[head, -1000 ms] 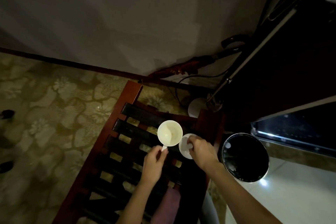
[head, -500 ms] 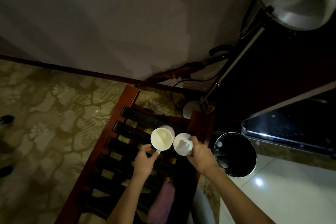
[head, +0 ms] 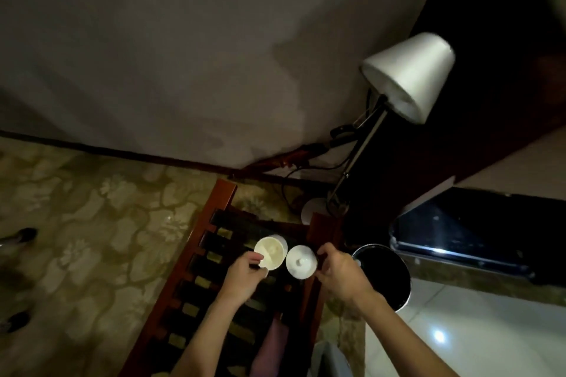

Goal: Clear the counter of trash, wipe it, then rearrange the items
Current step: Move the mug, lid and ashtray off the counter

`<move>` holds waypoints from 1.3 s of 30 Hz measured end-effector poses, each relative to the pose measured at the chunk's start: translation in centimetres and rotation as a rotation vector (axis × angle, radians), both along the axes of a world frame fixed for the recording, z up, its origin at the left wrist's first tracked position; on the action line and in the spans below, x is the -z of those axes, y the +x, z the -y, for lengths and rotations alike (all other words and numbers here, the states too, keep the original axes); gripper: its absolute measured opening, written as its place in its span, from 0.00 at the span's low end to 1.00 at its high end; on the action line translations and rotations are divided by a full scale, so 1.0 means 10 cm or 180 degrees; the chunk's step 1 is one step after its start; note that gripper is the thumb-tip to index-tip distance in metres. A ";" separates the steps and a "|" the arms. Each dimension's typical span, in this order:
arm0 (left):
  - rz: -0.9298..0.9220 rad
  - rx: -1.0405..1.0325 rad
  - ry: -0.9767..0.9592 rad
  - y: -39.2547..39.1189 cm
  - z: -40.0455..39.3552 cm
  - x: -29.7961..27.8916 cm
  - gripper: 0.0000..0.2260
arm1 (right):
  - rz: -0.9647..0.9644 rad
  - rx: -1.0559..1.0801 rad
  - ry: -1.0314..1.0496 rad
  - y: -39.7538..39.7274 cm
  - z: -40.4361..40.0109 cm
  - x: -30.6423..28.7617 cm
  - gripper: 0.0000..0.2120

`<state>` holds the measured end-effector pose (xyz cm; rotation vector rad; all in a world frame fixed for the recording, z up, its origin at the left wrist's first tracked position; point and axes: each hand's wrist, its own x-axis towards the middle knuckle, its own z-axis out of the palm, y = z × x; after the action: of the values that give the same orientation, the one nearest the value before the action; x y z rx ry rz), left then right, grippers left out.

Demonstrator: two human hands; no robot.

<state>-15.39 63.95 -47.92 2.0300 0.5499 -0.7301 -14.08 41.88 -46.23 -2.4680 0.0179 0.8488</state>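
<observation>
the white mug [head: 270, 253] is standing upright over the slatted wooden surface [head: 196, 257], its mouth facing up and its handle pointing back toward the left hand [head: 245, 275], which is pinching it. just beside it the white lid [head: 301, 262] is sitting knob-up, with the right hand [head: 342, 276] gripping its right edge between curled fingers. dim light is hiding whatever the lid is covering. the black bin [head: 386, 275] is standing to the right.

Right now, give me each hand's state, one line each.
Left hand: pinching the handle of the open white mug.
Right hand: fingers curled on the edge of the lidded white cup.
</observation>
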 end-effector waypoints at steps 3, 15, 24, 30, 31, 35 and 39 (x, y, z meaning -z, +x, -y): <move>0.0091 0.0306 0.0070 0.17 0.03 -0.41 0.08 | 0.0058 -0.0108 -0.0004 0.09 0.00 -0.45 0.19; 0.0887 0.1927 0.0422 0.58 0.14 -2.24 0.12 | 0.0598 -0.0704 -0.0209 0.30 0.10 -2.34 0.15; 0.1430 0.2803 0.0788 0.70 0.41 -3.44 0.15 | 0.1087 -0.0910 -0.0191 0.18 0.38 -3.47 0.13; 0.1704 0.2968 0.1053 0.81 0.87 -4.01 0.15 | 0.1563 -0.0935 -0.0243 0.21 0.81 -4.06 0.12; 0.1735 0.2970 0.1096 0.83 0.97 -4.07 0.15 | 0.1619 -0.0936 -0.0242 0.22 0.92 -4.13 0.12; 0.1813 0.2914 0.1102 0.91 1.41 -4.31 0.14 | 0.1727 -0.1057 -0.0218 0.32 1.37 -4.34 0.12; 0.1789 0.2996 0.1096 0.99 1.99 -4.53 0.13 | 0.1737 -0.1004 -0.0232 0.43 1.93 -4.46 0.13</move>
<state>-5.53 44.02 -2.60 2.6645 -0.7053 -0.5417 -9.74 22.53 -1.67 -2.7318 -0.5526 0.2667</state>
